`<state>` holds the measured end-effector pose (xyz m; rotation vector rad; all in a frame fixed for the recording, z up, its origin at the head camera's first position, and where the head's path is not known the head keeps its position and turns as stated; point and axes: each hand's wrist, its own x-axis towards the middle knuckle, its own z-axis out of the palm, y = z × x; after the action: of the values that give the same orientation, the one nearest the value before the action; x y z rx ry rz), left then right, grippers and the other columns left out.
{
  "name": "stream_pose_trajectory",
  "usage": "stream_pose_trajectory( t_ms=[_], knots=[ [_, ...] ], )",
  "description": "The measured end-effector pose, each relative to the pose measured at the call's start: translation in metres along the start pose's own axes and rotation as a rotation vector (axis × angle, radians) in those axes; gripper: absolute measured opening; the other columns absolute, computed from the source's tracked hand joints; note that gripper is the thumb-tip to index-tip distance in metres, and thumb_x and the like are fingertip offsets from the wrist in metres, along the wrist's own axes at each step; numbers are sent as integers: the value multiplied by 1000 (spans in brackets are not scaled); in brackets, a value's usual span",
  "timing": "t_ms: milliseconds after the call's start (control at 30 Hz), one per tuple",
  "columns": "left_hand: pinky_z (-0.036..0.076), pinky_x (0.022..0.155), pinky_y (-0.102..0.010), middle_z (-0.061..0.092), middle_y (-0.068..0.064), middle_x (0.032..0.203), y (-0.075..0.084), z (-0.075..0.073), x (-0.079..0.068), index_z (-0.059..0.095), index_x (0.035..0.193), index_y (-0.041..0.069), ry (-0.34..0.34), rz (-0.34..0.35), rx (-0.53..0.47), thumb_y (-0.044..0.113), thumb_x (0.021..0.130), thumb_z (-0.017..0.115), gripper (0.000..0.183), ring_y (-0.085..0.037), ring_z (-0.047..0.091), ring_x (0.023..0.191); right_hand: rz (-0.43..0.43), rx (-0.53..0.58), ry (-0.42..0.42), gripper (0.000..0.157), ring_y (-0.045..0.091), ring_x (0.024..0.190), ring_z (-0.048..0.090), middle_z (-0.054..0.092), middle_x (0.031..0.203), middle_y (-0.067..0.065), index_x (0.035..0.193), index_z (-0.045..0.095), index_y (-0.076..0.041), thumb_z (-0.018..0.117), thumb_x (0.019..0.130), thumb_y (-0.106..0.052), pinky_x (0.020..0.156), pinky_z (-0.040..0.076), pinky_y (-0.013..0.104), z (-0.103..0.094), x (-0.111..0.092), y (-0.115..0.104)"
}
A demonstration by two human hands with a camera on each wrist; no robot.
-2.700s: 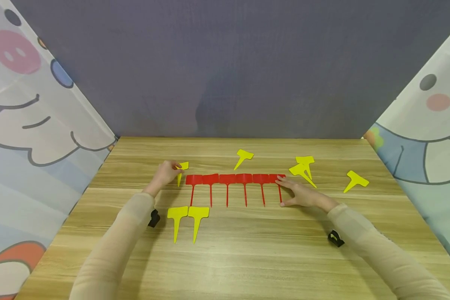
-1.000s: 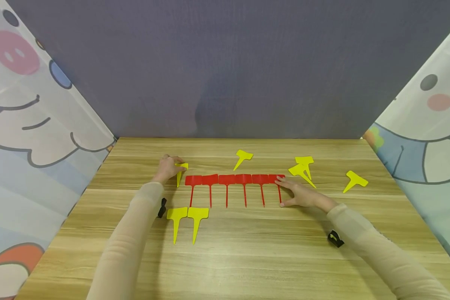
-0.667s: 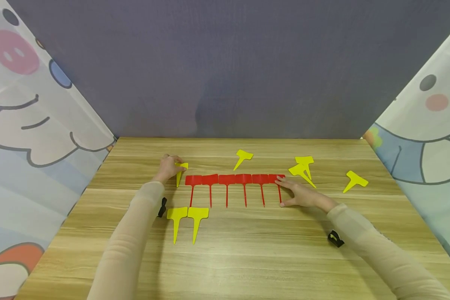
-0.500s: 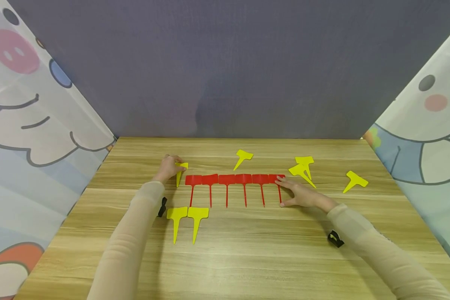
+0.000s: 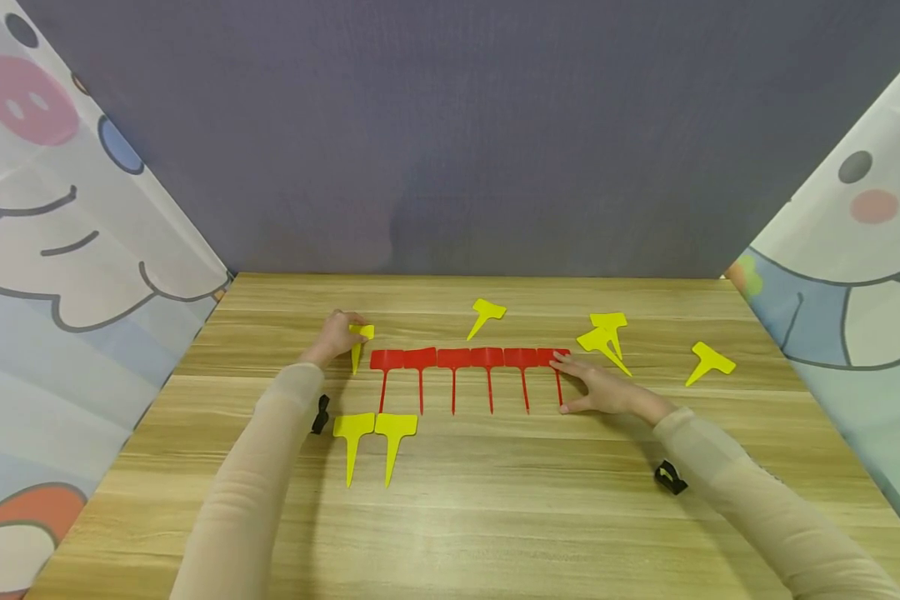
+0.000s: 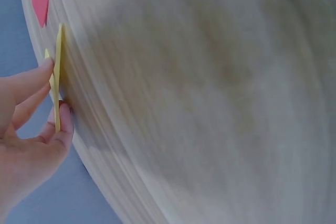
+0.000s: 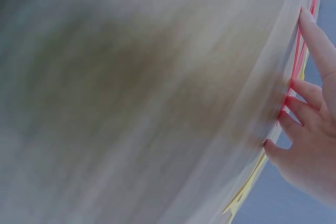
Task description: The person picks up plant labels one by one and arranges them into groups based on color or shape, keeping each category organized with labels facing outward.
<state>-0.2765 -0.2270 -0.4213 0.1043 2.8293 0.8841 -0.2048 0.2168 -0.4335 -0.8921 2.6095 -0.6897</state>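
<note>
My left hand [image 5: 336, 335] is at the left end of the red row. Between its thumb and fingers it pinches the head of a yellow T-shaped plant label [image 5: 357, 348], whose stem points toward me. In the left wrist view that label [image 6: 58, 77] appears edge-on, close above the wood. Several red T-shaped plant labels [image 5: 453, 358] lie side by side, heads touching, stems toward me. My right hand [image 5: 603, 390] rests with spread fingers on the rightmost red label [image 5: 553, 357], partly covering it. Two yellow labels [image 5: 396, 425] lie side by side below the row's left end.
Behind the red row lies a single yellow label [image 5: 487, 314]. Two overlapping yellow labels [image 5: 606, 342] are behind my right hand, and another yellow label [image 5: 711, 362] is farther right. A grey wall [image 5: 450, 150] stands at the back edge of the wooden table [image 5: 510, 525].
Since the earliest frame, my left forearm has swung right and the hand has shifted slightly around the yellow label. The label has barely moved. My right hand and the red row have stayed put.
</note>
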Motion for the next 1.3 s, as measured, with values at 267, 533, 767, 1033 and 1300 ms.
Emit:
stream_pose_trajectory(
  t_ms=[267,533,767,1033,1300],
  knots=[
    [26,100,-49,42,-28,125,3,-3,-2,52,116,-9,9,11,34,0,81,59,37,-42,30,121,-10,-10,0,81,42,128,18,22,142,22,135,30,4,69,74,-32,99,22,55,1,1,2],
    [37,94,-44,41,-29,127,-3,0,0,47,119,-12,1,-4,-73,-4,83,55,38,-39,35,119,-9,-17,-3,82,42,128,18,20,142,22,135,29,4,69,74,-34,99,22,55,2,3,3],
    [42,61,-27,39,-28,129,-1,-4,-7,50,119,-8,13,-23,-123,-3,84,52,35,-28,44,83,-12,-7,0,82,43,127,18,20,142,22,135,30,4,69,74,-34,100,21,55,2,3,4],
    [30,43,-19,32,-25,136,-3,-9,-10,54,117,-2,32,-29,-212,2,87,51,31,-6,25,43,-10,4,-2,82,43,127,18,20,142,22,135,29,4,69,74,-34,99,21,55,2,2,4],
    [31,41,-18,33,-25,135,6,-12,-18,52,118,-5,42,-32,-277,1,87,50,32,-3,27,40,-2,11,0,82,42,128,19,20,142,21,135,30,3,70,74,-32,99,22,55,2,1,5]
  ],
)
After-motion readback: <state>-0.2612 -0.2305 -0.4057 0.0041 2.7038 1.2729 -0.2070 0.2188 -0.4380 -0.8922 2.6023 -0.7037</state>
